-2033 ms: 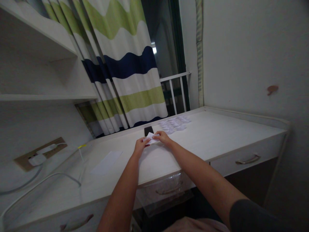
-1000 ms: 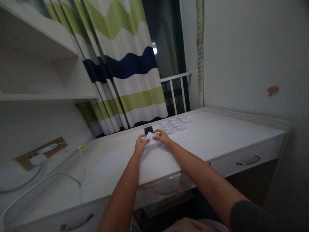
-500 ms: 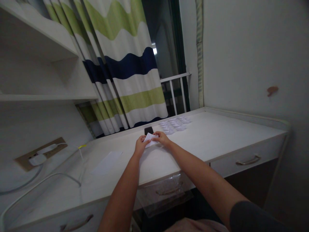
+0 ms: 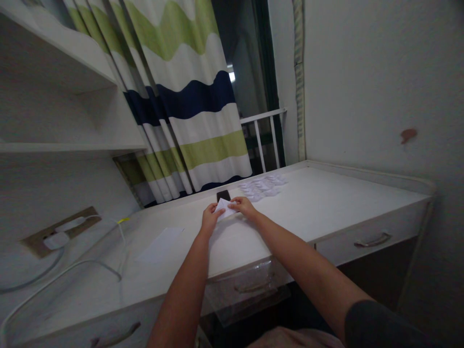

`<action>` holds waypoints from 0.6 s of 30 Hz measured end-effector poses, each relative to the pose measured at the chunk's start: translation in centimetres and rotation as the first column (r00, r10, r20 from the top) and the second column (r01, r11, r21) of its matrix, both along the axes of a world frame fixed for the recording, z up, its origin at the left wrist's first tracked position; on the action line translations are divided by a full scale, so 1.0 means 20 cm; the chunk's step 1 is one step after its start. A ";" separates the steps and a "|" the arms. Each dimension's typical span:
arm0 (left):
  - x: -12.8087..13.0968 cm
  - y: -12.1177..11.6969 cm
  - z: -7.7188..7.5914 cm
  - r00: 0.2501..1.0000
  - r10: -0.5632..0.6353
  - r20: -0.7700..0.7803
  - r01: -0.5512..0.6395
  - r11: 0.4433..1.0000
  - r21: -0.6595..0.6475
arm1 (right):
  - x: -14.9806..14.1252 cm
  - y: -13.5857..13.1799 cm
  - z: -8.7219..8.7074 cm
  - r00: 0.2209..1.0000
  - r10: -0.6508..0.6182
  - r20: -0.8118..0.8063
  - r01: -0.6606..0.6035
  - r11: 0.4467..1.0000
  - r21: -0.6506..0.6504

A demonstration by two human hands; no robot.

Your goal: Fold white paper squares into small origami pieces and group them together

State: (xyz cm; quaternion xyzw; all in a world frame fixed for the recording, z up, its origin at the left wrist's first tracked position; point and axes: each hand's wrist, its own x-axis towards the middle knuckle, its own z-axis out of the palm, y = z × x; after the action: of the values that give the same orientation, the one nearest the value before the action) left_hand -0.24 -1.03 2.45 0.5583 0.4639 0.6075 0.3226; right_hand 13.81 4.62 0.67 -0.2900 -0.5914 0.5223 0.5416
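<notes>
Between my two hands is a folded piece of white paper (image 4: 225, 208) with a pointed top, raised a little over the desk. My left hand (image 4: 210, 215) pinches its left side, thumb toward me. On its right side my right hand (image 4: 242, 206) grips with thumb and fingers. Just behind the paper lies a dark phone-like slab (image 4: 224, 195), partly covered by paper and hands. Rows of several small folded white paper pieces (image 4: 263, 187) rest on the desk beyond my right hand.
Flat white sheets (image 4: 161, 243) lie on the white desk (image 4: 348, 198) to the left. A white cable (image 4: 97, 261) runs from plugs in a wall socket (image 4: 61, 232). A shelf (image 4: 72, 146) overhangs the left side. A striped curtain (image 4: 203, 130) hangs behind the desk.
Both hands keep hold of the folded paper. My left thumb has shifted slightly along its lower edge, and the paper's tip sits a touch further left.
</notes>
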 end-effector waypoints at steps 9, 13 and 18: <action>-0.01 0.01 -0.01 0.999 0.024 0.023 -0.024 1.000 0.016 | 0.00 -0.01 0.01 0.997 0.066 -0.040 -0.068 0.996 -0.057; -0.02 0.02 -0.01 0.999 0.031 0.032 -0.032 0.999 0.027 | 0.00 -0.01 0.01 0.997 0.062 -0.046 -0.064 0.996 -0.057; -0.02 0.02 -0.01 0.999 0.039 0.024 -0.040 0.999 0.019 | 0.00 0.00 0.02 0.994 0.084 -0.069 -0.090 0.991 -0.095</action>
State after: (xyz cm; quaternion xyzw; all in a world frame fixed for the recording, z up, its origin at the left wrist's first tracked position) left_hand -0.61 -0.66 2.23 0.5450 0.4652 0.6247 0.3103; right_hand 13.87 4.54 0.98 -0.2730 -0.5592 0.5831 0.5223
